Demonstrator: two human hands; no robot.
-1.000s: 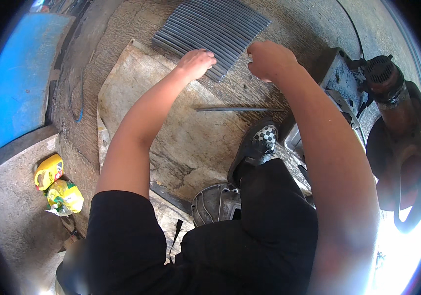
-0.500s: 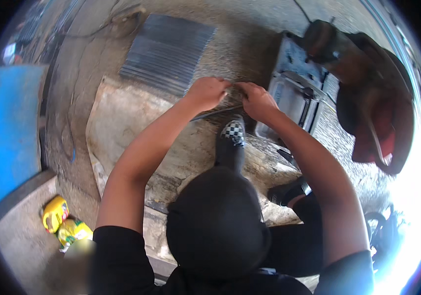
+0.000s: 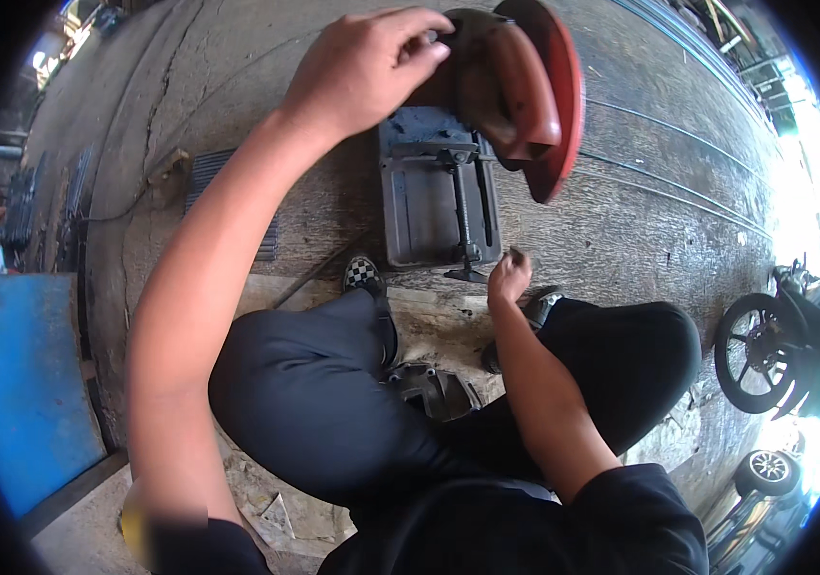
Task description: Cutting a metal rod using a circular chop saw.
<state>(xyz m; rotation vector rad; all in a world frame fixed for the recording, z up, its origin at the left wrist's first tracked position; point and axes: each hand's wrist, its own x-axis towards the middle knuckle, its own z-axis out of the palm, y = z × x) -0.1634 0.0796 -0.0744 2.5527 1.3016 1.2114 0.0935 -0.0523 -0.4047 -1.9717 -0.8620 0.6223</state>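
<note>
A cut-off saw (image 3: 486,77) with a red blade guard (image 3: 555,105) stands in front of me. My left hand (image 3: 357,72) is raised to the saw's head, its thumb and fingers curled round a dark part there, mostly hidden. Below the head lies the saw's grey base (image 3: 416,216) with a clamp screw (image 3: 462,206) along its right side. Beside the crank (image 3: 467,274) at the screw's near end, my right hand (image 3: 510,278) is closed. Something small and dark shows at its fingertips, too small to name.
Ridged dark metal (image 3: 207,177) lies partly behind my left forearm. A thin dark bar (image 3: 319,273) rests by my checkered shoe (image 3: 362,275). Long thin rods (image 3: 669,187) stretch across the ground at right. A blue panel (image 3: 26,383) stands left, and a motorcycle (image 3: 764,350) right.
My hands were close together ahead of me and have parted. The left has gone up to the saw's head, the right down beside the crank. My view has shifted, with the saw now more central.
</note>
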